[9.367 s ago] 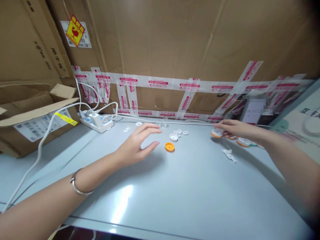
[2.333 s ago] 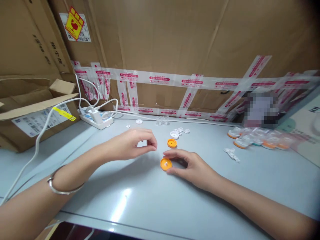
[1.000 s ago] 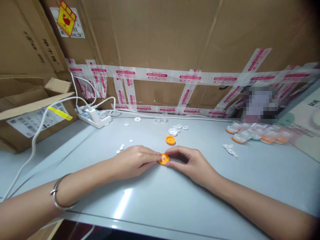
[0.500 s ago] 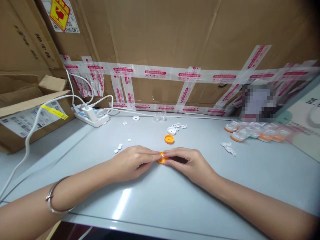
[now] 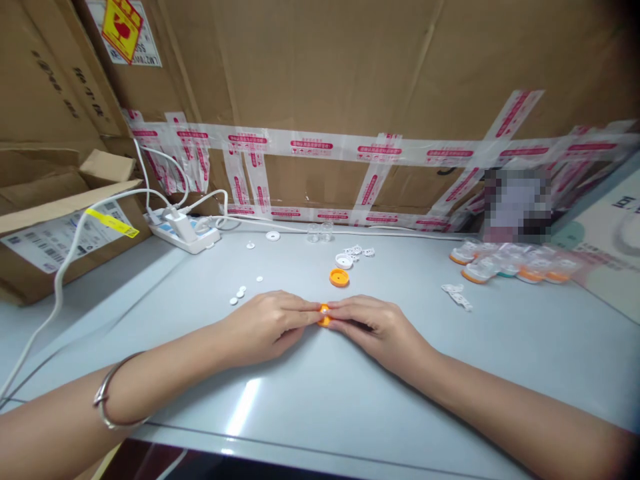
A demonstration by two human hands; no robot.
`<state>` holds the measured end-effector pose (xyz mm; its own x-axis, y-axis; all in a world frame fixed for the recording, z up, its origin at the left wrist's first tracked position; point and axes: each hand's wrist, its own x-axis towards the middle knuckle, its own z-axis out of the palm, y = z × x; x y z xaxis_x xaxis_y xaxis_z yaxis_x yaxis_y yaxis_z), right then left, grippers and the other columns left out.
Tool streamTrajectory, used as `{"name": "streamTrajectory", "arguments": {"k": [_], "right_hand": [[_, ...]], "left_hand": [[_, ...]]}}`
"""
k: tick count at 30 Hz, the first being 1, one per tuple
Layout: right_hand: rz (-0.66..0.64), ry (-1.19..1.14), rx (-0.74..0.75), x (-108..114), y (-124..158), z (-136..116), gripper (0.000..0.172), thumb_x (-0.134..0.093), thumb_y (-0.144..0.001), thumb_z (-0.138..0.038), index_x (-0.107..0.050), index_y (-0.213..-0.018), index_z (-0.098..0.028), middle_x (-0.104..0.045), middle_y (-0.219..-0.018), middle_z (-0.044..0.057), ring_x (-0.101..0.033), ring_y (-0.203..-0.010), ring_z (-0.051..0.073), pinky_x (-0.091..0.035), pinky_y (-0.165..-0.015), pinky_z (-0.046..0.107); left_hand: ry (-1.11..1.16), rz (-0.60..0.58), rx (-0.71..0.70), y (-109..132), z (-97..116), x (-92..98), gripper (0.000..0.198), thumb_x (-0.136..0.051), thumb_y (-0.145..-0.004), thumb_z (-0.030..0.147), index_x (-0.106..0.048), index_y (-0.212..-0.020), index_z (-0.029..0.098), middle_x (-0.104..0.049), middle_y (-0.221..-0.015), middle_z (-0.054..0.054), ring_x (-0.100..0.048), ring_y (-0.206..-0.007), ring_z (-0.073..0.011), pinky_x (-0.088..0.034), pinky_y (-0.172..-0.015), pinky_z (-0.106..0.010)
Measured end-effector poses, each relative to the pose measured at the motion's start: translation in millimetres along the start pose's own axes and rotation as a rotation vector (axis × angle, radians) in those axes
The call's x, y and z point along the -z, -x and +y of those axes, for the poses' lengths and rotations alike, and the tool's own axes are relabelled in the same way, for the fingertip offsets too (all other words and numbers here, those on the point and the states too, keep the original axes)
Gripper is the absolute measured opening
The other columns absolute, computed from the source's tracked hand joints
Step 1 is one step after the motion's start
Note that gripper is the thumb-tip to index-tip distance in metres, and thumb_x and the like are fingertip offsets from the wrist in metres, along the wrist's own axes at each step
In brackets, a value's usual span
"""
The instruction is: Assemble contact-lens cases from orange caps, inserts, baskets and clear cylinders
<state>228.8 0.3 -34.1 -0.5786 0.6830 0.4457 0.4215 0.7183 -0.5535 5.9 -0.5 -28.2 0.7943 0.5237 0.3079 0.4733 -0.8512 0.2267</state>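
Between my two hands, low over the grey table (image 5: 320, 393), is a round orange plastic cap (image 5: 325, 321) with a small whitish bit showing at its middle. My left hand (image 5: 280, 325) grips it from the left with the fingertips. From the right, my right hand (image 5: 373, 325) pinches its other side with thumb and fingers. Most of the cap is hidden by fingers. Just beyond lies a second orange cap (image 5: 339, 277), and behind it a white ring-shaped cap (image 5: 344, 261) beside small white perforated pieces (image 5: 353, 251).
Small white discs (image 5: 241, 293) lie left of my hands. Two clear cups (image 5: 320, 233) stand at the back. Clear-topped pieces with coloured bases (image 5: 515, 263) cluster right, near a white perforated piece (image 5: 457, 297). A power strip (image 5: 185, 230) and open carton (image 5: 65, 227) sit left.
My right hand's fingers have closed in slightly around the orange cap, narrowing the gap between thumb and fingers. The cap stays in place; the view has shifted very slightly.
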Motion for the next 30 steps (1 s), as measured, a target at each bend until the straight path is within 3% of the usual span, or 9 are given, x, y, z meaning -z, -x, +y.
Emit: {"name": "streamTrajectory", "arguments": {"k": [10,26,30], "right_hand": [[0.015,0.027,0.029,-1.7,0.0,1.3,0.02,-0.057,-0.083,-0.021,-0.07,-0.097,-0.028,-0.072,-0.096,0.001,-0.066,-0.088,0.016,-0.054,-0.082,0.029],[0.006,0.081,0.07,-3.7,0.0,1.6,0.02,-0.052,-0.085,-0.021,-0.071,-0.092,-0.023,-0.071,-0.095,0.005,-0.066,-0.086,0.017,-0.055,-0.078,0.03],[-0.002,0.052,0.032,-2.2,-1.0,0.0,0.019,-0.054,-0.084,-0.021,-0.071,-0.093,-0.025,-0.071,-0.095,0.004,-0.066,-0.087,0.017,-0.054,-0.079,0.03]], "left_hand": [[0.063,0.037,0.011,-0.9,1.5,2.3,0.035,-0.04,-0.088,0.011,-0.054,-0.119,0.02,-0.063,-0.118,-0.005,-0.062,-0.1,-0.0163,-0.05,-0.085,-0.028],[-0.096,-0.004,0.003,0.5,2.9,-3.3,0.036,-0.04,-0.087,0.011,-0.056,-0.119,0.019,-0.061,-0.119,-0.006,-0.062,-0.099,-0.0185,-0.051,-0.085,-0.031],[-0.048,0.023,0.013,-2.7,4.0,2.2,0.033,-0.04,-0.088,0.013,-0.057,-0.116,0.019,-0.063,-0.117,-0.005,-0.062,-0.1,-0.0167,-0.05,-0.087,-0.028]]}}
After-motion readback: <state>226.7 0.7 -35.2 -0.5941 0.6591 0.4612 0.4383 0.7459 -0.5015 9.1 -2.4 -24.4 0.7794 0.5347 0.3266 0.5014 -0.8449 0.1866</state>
